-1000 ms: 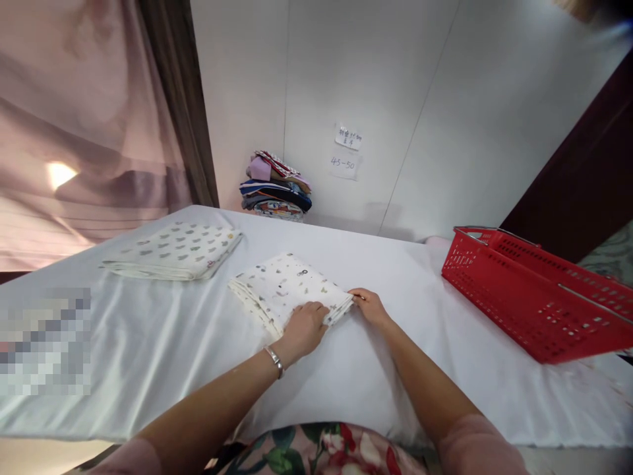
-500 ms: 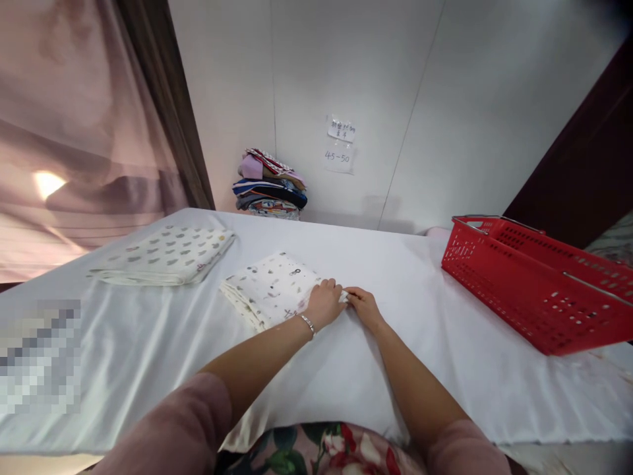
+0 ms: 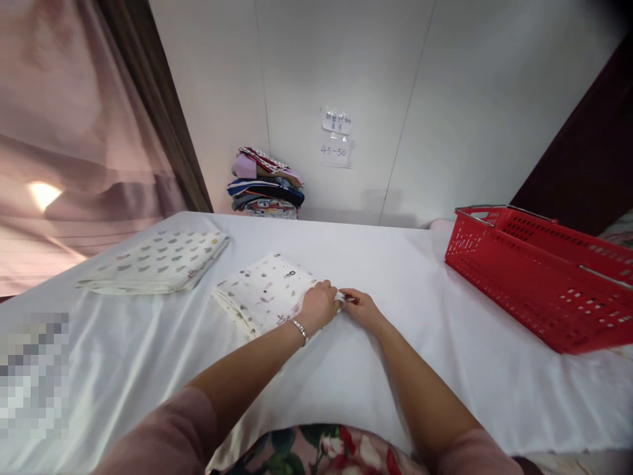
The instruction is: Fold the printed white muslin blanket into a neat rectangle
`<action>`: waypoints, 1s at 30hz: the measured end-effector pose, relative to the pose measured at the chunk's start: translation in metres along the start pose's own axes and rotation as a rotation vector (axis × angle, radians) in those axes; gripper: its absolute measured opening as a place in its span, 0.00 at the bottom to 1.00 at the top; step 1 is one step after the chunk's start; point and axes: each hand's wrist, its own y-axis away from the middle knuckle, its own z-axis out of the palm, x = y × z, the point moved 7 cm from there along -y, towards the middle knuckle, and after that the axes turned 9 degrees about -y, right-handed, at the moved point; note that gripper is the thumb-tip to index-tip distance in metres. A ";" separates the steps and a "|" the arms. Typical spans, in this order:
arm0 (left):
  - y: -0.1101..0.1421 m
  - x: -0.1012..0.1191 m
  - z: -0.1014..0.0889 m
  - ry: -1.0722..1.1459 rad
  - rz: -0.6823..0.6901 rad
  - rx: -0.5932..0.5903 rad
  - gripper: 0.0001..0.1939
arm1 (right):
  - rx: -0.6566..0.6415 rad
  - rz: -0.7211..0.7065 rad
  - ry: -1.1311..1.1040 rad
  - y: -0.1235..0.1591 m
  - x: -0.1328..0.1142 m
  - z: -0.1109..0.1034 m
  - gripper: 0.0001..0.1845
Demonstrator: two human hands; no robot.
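1. Lower note (image 3: 335, 152) on the wall (image 3: 386, 72): "45-50"; upper note (image 3: 337, 122): handwritten characters, too small to read surely.
2. One red basket (image 3: 524, 284) stands on the desk (image 3: 395, 264) at right; one fabric stack (image 3: 267, 188) sits beyond its far edge.
3. Two folded patterned cloths: far cloth (image 3: 158, 260) at left, near cloth (image 3: 267, 290) mid-desk.
4. Right hand (image 3: 364, 310) pinches the near cloth's right corner; left hand (image 3: 319, 305) covers that end, its grip hard to tell.
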 end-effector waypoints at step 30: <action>-0.015 -0.019 -0.001 0.183 -0.025 -0.089 0.20 | 0.098 -0.448 0.525 0.013 -0.038 0.011 0.12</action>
